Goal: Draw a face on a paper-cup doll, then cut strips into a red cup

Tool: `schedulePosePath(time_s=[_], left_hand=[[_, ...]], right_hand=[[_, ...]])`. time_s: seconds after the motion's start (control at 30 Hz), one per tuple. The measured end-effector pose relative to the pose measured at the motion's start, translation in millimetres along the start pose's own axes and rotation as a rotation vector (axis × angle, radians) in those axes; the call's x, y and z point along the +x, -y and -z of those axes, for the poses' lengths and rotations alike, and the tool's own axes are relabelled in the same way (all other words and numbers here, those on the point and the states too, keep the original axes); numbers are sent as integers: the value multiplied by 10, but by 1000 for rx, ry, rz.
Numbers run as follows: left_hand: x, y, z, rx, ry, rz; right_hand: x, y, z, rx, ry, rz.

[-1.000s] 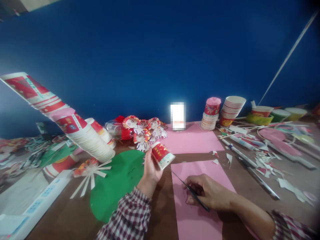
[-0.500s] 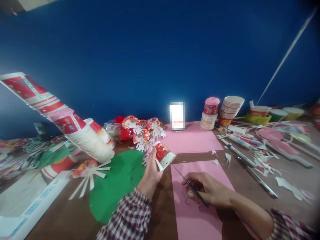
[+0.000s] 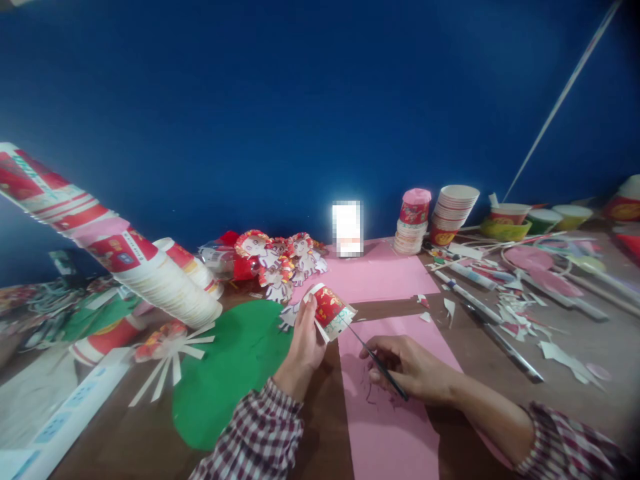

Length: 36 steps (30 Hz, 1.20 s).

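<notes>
My left hand (image 3: 306, 333) is closed around a tilted red and white paper cup (image 3: 331, 308) with gold print and a greenish drawn pattern on its pale band. In my right hand (image 3: 407, 367) is a slim dark pointed tool (image 3: 383, 368), gripped by its thicker end; its exact kind is unclear. The thin tip reaches up to the pale edge of the cup, and I cannot tell if it touches. Below my right hand lies a pink paper sheet (image 3: 395, 440) with dark purple scribbles. A green paper shape (image 3: 230, 373) lies left of my left hand.
Several cut-out paper figures (image 3: 277, 273) stand behind the cup. A long leaning stack of paper cups (image 3: 165, 287) is at left. More stacked cups (image 3: 455, 213) stand back right, near paper scraps (image 3: 520, 317) and a metallic rod (image 3: 515, 350). A blue wall (image 3: 320, 100) is behind.
The view has shifted slightly to the right. My left hand has turned the cup a little, and the tool's tip stays close by its pale edge. Both grips are kept.
</notes>
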<state>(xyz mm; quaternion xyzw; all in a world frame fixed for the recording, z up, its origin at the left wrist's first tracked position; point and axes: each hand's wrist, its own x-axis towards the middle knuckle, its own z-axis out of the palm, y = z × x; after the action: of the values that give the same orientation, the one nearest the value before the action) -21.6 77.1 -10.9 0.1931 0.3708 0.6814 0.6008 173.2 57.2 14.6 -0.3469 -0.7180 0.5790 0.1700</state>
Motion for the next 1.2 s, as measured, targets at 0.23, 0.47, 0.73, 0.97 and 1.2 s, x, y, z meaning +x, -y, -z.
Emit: schedulePosePath(time_s=[0.23,0.47,0.73,0.97,1.2], left_hand=[[-26,40,-12,12,-8,12],[-66,59,-24,25,26,34],[-64,76,-16,32,32,9],[-53,70,-5,19,69,-9],[-15,86,7,7,60,-30]], right_hand=[[8,-32,-1,19,8,2],[10,-33,9,14,14,23],[13,-35,2,15,3,10],[11,-27,-4,-28,-28,16],[18,-21,-9,13,-34,16]])
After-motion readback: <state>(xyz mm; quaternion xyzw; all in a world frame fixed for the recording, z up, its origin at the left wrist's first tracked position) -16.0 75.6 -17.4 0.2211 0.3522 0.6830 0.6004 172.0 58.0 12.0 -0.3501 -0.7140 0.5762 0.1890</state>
